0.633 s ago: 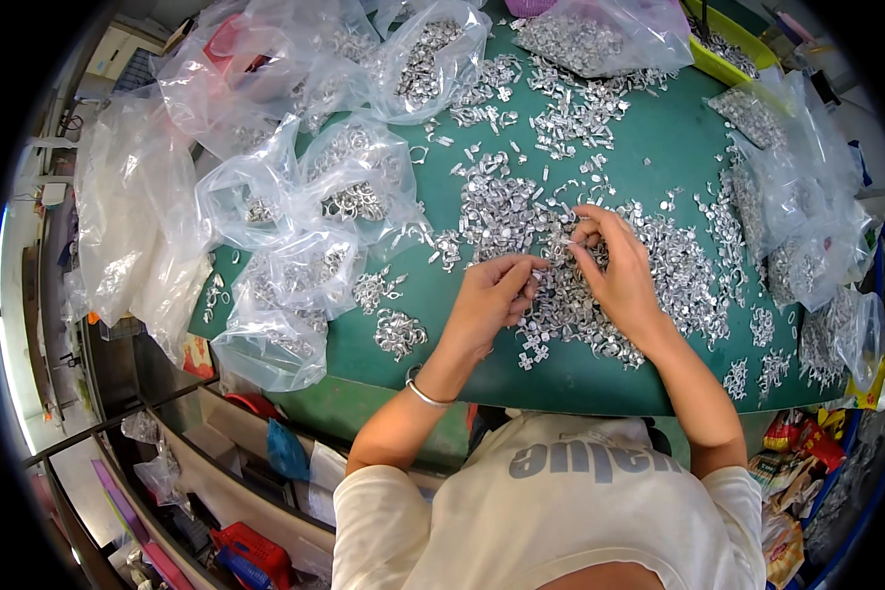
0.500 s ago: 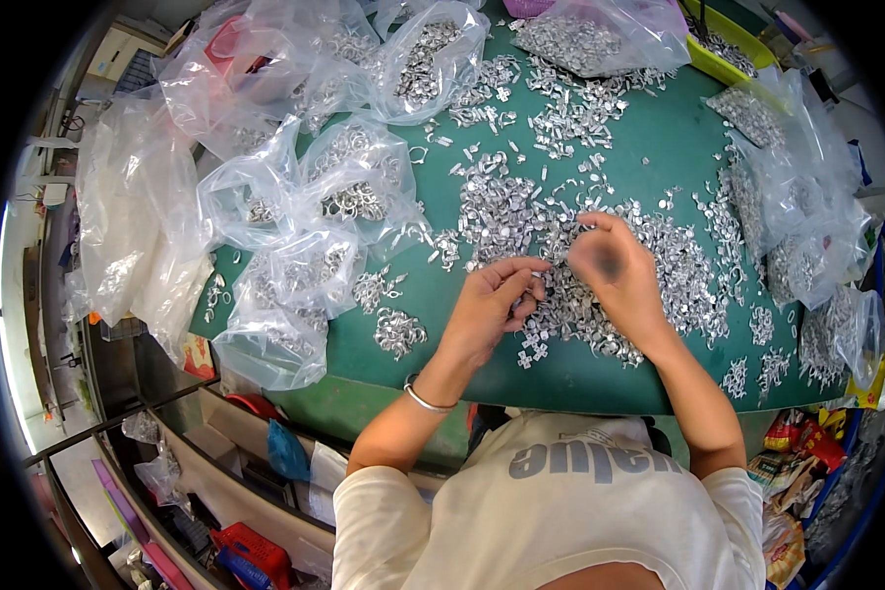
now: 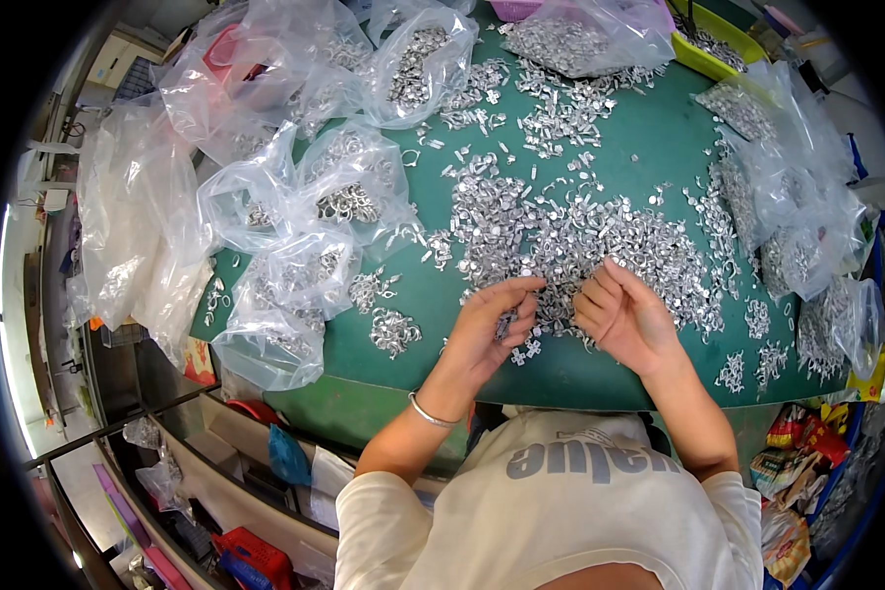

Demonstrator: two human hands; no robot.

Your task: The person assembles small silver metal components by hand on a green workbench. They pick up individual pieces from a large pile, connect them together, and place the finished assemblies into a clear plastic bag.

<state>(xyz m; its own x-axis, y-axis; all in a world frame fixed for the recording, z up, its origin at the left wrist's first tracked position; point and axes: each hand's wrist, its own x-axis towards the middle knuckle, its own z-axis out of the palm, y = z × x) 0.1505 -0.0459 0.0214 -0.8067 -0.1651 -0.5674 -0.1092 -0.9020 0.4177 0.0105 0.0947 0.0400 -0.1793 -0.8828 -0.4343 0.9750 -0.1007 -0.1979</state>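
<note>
A broad pile of small silver metal pieces (image 3: 649, 251) lies on the green tabletop (image 3: 413, 369) in front of me. My left hand (image 3: 484, 329) is at the pile's near left edge, its fingers curled round a few silver metal pieces (image 3: 504, 323) that show in the palm. Close by, my right hand (image 3: 621, 323) hovers over the near edge of the pile with fingers bent and drawn together. Whatever its fingertips may pinch is too small to make out. Several cross-shaped pieces (image 3: 527, 351) lie just beside my left hand.
Clear plastic bags of metal pieces (image 3: 349, 202) crowd the left side, and more bags (image 3: 792, 261) line the right edge. A bag (image 3: 560, 44) and a yellow-green basket (image 3: 723, 54) stand at the back. Small sorted heaps (image 3: 395, 332) sit left and right of the pile.
My right hand has come down and nearer to me, from raised over the pile to its near edge. The left hand has shifted slightly, and pieces now show in its palm.
</note>
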